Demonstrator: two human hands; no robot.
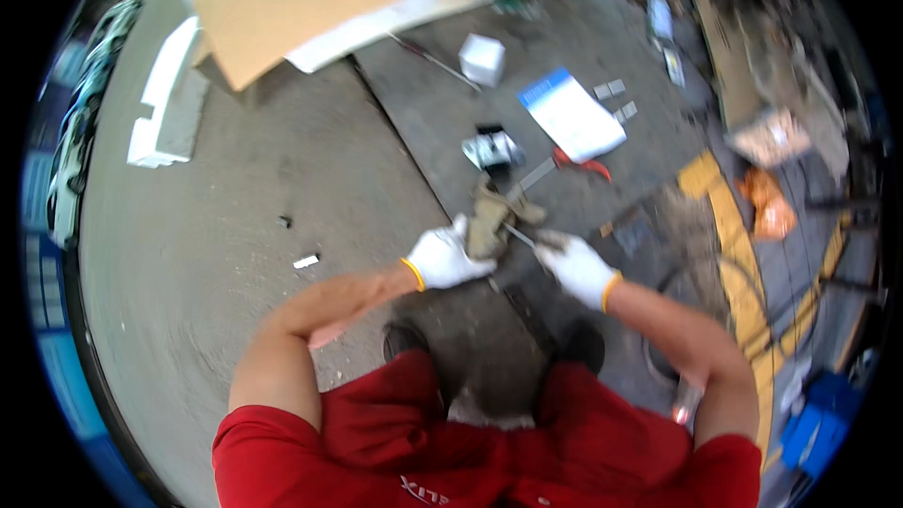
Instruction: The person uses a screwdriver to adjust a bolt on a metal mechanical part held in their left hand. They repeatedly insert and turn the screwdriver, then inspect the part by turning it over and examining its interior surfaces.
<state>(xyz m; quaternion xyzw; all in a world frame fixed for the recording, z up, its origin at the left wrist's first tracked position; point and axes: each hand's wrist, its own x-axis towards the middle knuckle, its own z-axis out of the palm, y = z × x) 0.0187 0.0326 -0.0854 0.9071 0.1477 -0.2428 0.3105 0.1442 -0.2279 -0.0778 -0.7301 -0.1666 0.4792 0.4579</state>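
Note:
My left hand [446, 256], in a white glove with a yellow cuff, grips the near side of an olive-brown, crumpled, cloth-like piece [490, 222]. My right hand [576, 269], gloved the same way, is closed on a thin metal rod [519, 235]. The rod's far end meets the right side of the brown piece; whether it goes in is blurred. Just beyond lies a tool with red handles [585, 165] and a flat grey metal part pointing at the brown piece. A small black-and-silver item [491, 149] sits farther off.
A white-and-blue sheet [574, 118], a white box [482, 58] and a screwdriver [435, 63] lie on the floor ahead. A large cardboard sheet [339, 0] and white foam block [169, 99] stand far left. An orange bag [769, 205] is beside yellow floor marking [729, 226] at right.

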